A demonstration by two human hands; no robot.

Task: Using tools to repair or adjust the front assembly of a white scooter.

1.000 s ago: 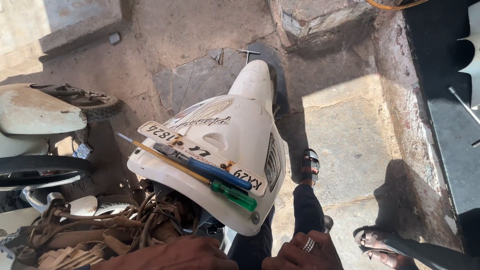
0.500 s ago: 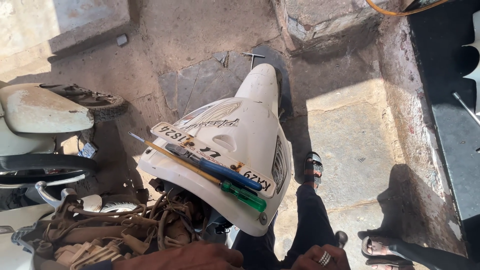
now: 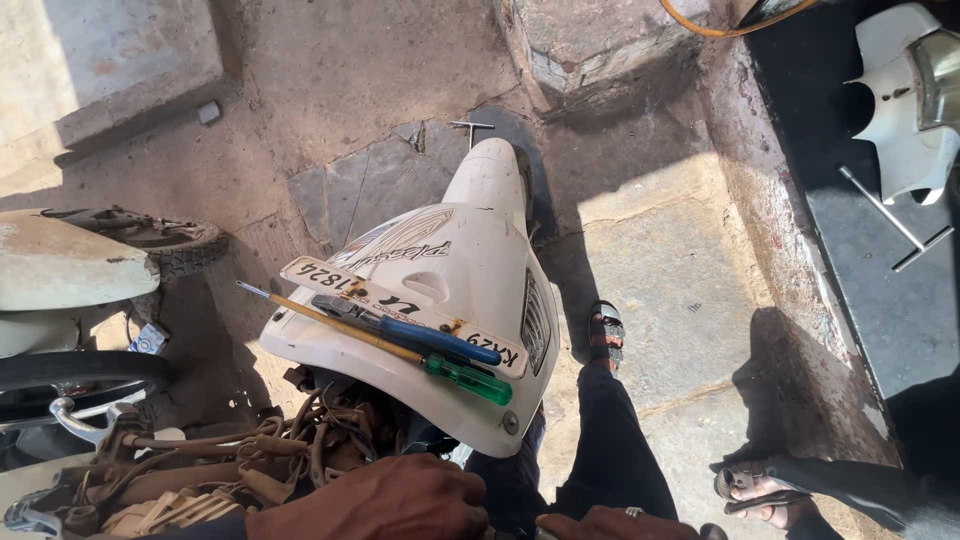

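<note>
A white scooter front panel (image 3: 470, 250) fills the middle, its nose pointing away from me. Across it, on the white number plate (image 3: 330, 280), lie a screwdriver with a green handle (image 3: 470, 378) and blue-handled pliers (image 3: 440, 340). My left hand (image 3: 370, 500) shows its back at the bottom edge, resting just behind the panel beside exposed wiring (image 3: 200, 470); what its fingers hold is hidden. Only the knuckles of my right hand (image 3: 610, 525), wearing a ring, show at the bottom edge. My dark trouser leg (image 3: 610, 440) and sandal (image 3: 605, 335) stand right of the scooter.
Another white scooter (image 3: 60, 270) and its tyre (image 3: 170, 245) stand at the left. Another person's sandalled foot (image 3: 750, 485) is at the lower right. A white body part (image 3: 900, 100) and a T-shaped metal tool (image 3: 890, 215) lie on a dark surface at the right. A stone step (image 3: 600, 40) is ahead.
The view has drifted, so the scooter panel sits a little more to the right. My right hand has slipped lower, almost out of frame. The tools on the panel have not moved.
</note>
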